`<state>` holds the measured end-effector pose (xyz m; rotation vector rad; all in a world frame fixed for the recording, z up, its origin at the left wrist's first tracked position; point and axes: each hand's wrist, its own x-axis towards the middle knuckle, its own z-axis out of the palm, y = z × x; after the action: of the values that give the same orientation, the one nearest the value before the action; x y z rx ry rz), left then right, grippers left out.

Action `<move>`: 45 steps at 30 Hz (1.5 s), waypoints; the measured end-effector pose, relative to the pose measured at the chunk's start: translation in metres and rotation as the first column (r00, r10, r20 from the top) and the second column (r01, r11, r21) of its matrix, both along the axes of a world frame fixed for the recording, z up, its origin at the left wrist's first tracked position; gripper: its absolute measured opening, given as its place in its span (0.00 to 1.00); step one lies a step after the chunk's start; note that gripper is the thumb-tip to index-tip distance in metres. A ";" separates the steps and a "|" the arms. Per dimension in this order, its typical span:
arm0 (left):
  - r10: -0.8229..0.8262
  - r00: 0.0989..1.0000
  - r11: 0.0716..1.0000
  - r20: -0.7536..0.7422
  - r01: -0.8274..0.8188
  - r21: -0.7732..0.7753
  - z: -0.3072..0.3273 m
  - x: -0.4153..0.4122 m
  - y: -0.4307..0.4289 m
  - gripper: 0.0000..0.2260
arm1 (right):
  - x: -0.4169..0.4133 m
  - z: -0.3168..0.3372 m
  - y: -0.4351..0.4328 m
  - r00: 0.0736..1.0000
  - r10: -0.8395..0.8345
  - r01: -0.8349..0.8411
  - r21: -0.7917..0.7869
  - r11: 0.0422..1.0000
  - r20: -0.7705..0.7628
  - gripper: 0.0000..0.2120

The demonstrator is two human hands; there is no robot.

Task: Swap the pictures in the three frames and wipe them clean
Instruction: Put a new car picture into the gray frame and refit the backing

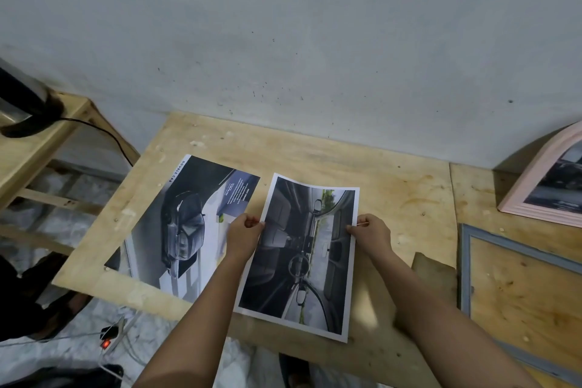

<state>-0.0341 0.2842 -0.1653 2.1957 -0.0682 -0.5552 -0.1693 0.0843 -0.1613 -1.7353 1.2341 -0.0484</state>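
I hold a print of a car interior (302, 255) just above the wooden table (393, 195). My left hand (244, 235) pinches its left edge and my right hand (371, 235) pinches its right edge. A second print showing a dark car (185, 224) lies flat on the table to the left, partly under my left hand. A pink frame (541, 179) with a picture in it leans against the wall at the far right. An empty grey frame (516, 299) lies flat on the table at the right.
A brown backing board (431, 274) lies under my right forearm. A lower wooden shelf (41, 142) at the left carries a kettle (22, 101) with a black cord. A power strip (110, 340) with a red light lies on the floor below the table's front edge.
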 end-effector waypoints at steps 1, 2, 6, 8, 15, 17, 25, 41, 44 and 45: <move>0.001 1.000 1.000 -0.019 -0.001 -0.004 0.001 0.001 0.000 0.06 | 0.000 0.001 0.000 1.000 0.008 -0.008 0.003 1.000 0.011 0.06; -0.006 0.999 1.000 -0.038 0.006 -0.009 0.000 0.002 0.000 0.08 | 0.000 0.000 0.001 1.000 0.019 -0.019 0.004 1.000 0.025 0.06; -0.036 0.992 0.998 -0.124 0.030 -0.050 -0.002 0.002 0.003 0.12 | -0.002 0.001 0.003 0.996 0.055 -0.056 0.014 0.998 0.071 0.12; -0.031 0.989 0.997 -0.147 0.020 -0.075 -0.001 0.002 0.004 0.12 | -0.001 0.001 0.004 0.996 0.063 -0.064 0.002 0.998 0.070 0.11; 0.004 0.981 0.987 -0.193 -0.034 -0.154 0.003 0.007 0.005 0.13 | 0.001 0.004 -0.003 0.995 0.063 -0.060 -0.030 0.998 0.082 0.12; 0.018 0.980 0.985 -0.200 -0.052 -0.167 0.005 0.007 0.004 0.13 | 0.002 0.005 -0.005 0.995 0.048 -0.047 -0.017 0.999 0.086 0.12; 0.049 0.974 0.974 -0.223 -0.097 -0.207 0.008 0.005 0.004 0.10 | 0.004 0.010 -0.004 0.993 0.021 -0.019 -0.018 1.000 0.113 0.08; 0.115 0.958 0.929 -0.262 -0.197 -0.314 -0.004 0.004 0.020 0.05 | 0.000 0.000 0.009 0.973 0.009 -0.066 0.240 0.969 0.230 0.13; 0.201 0.916 0.874 -0.348 -0.328 -0.359 -0.008 0.010 0.031 0.08 | 0.000 0.007 0.015 0.961 0.135 -0.210 0.322 0.923 0.241 0.17; 0.224 0.898 0.856 -0.378 -0.367 -0.364 -0.010 0.012 0.035 0.08 | 0.000 0.007 0.017 0.956 0.172 -0.245 0.328 0.912 0.236 0.18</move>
<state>-0.0218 0.3189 -0.1752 1.6207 0.3006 -0.6458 -0.1695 0.1013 -0.1539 -1.4939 0.8416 0.1173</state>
